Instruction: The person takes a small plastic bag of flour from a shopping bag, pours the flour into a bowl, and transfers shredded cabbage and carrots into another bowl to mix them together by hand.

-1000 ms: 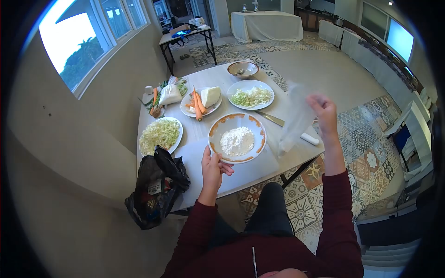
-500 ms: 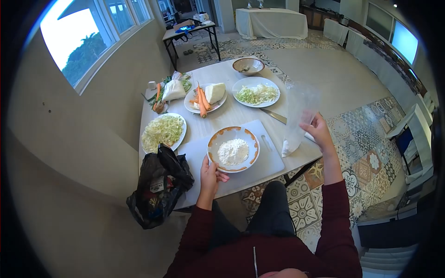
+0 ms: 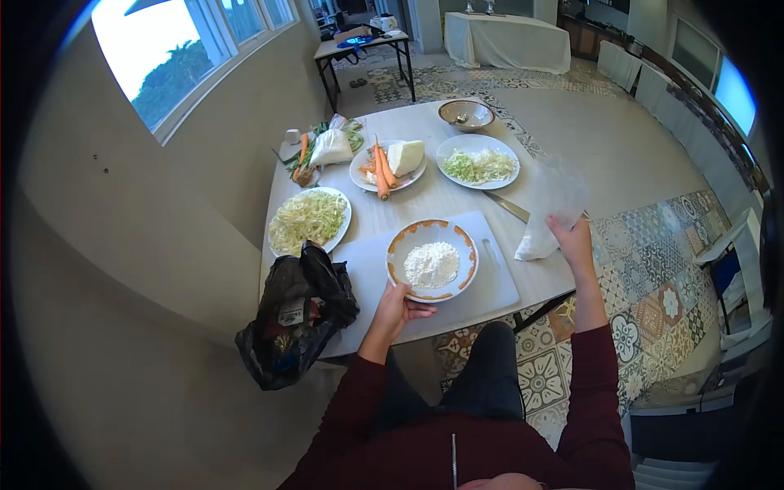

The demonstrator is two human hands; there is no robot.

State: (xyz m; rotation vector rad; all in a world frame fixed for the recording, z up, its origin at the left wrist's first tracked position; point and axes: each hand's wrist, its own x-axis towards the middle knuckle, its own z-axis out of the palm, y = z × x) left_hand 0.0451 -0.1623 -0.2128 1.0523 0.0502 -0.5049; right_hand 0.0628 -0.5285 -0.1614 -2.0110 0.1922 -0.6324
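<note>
My left hand grips the near left rim of a white bowl with an orange-brown patterned edge. A mound of white, flour-like powder lies in the bowl. Beneath it is a white cutting board. On the right, my right hand is closed on a clear plastic bag, whose lower end holds white powder and rests on the table. A knife lies just left of the bag, partly hidden by it.
Plates of shredded cabbage and paler shreds stand around a plate with carrots and a cabbage piece. A black plastic bag sits at the near left edge. Another bowl and bagged vegetables are farther back.
The whole view has shifted, so things appear farther right. My right hand has come slightly lower on the plastic bag. My left hand keeps its hold on the bowl.
</note>
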